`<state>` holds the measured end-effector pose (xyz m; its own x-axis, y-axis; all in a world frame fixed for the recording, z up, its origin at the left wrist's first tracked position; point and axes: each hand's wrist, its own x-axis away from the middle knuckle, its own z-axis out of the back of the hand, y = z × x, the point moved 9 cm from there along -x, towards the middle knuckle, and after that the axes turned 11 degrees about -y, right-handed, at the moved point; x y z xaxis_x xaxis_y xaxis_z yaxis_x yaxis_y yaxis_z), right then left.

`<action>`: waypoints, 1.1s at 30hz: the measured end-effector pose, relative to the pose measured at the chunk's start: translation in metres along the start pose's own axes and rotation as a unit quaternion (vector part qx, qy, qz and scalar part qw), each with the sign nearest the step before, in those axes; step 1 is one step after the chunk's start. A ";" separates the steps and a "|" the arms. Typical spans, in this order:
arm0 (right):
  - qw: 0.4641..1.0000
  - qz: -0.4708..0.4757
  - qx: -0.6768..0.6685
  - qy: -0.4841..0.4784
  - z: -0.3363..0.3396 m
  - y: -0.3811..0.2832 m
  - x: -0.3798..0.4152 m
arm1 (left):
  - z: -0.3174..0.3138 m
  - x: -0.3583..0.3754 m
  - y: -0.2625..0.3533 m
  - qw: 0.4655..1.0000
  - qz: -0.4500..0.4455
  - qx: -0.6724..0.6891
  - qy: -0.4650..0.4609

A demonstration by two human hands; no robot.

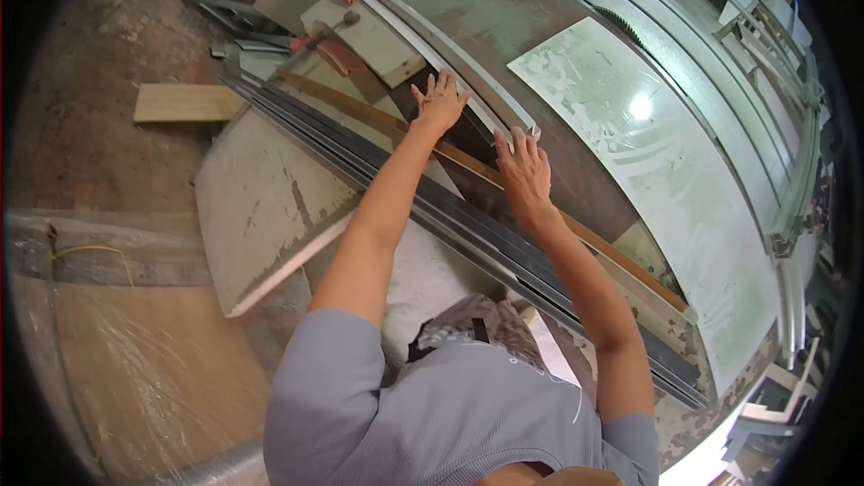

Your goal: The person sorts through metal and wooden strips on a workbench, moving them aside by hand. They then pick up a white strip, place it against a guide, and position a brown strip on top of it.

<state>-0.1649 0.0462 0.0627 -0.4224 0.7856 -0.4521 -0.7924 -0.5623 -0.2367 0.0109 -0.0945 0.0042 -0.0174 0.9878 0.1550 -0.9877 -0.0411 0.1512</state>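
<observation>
A long pale metal profile (418,36) runs diagonally across the dark table surface, its near end close to my right hand. My left hand (439,103) lies on the profile's near edge with its fingers spread. At the profile's end, my right hand (525,166) touches the corner with its fingertips, the fingers slightly bent and apart. Beneath my forearms pass long dark metal bars (486,220) and a brown strip (594,247). To the right is a pale, glossy sheet (648,144) with smeared marks.
A hammer (335,31) lies on a board at the upper left. A wooden plank (184,103) juts out at the left. Plastic-wrapped material (153,369) is at the lower left. Long metal profiles (684,54) curve along the far side.
</observation>
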 end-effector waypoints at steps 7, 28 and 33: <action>0.981 -0.050 0.107 -0.157 -0.054 0.010 -0.020 | 0.017 -0.013 0.008 0.994 -0.017 -0.111 -0.010; 0.968 -0.013 0.143 -0.206 -0.122 -0.038 -0.169 | 0.056 -0.135 -0.119 0.988 -0.026 -0.152 0.001; 0.970 -0.009 0.150 -0.190 -0.147 -0.046 -0.205 | 0.063 -0.169 -0.149 0.994 -0.011 -0.102 -0.027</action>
<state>0.0229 -0.1268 0.0398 -0.4946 0.8647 -0.0870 -0.8691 -0.4926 0.0451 0.1704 -0.2643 0.0171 0.0083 0.9784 0.2067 -0.9988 0.0180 -0.0450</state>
